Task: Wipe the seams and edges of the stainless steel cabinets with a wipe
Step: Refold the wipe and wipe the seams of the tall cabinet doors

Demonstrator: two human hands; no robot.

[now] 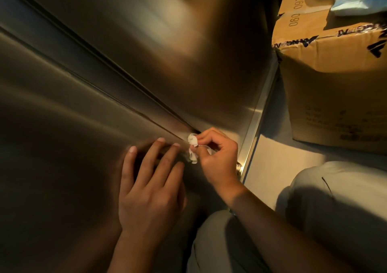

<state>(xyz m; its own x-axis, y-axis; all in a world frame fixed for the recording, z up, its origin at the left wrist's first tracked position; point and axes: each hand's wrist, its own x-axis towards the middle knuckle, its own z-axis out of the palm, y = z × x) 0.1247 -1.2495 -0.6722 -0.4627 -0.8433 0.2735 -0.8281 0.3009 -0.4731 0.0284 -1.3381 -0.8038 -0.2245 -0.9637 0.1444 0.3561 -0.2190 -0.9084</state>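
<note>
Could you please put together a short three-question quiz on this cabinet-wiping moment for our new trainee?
1. True or false: the left hand grips the wipe.
2. Where does the wipe meet the stainless steel cabinet? A) at the dark seam between two panels B) on the cardboard box C) on the floor
3. Fill in: the right hand ____ the wipe between its fingertips.

Key:
1. False; it rests flat on the cabinet panel with its fingers straight.
2. A
3. pinches
</note>
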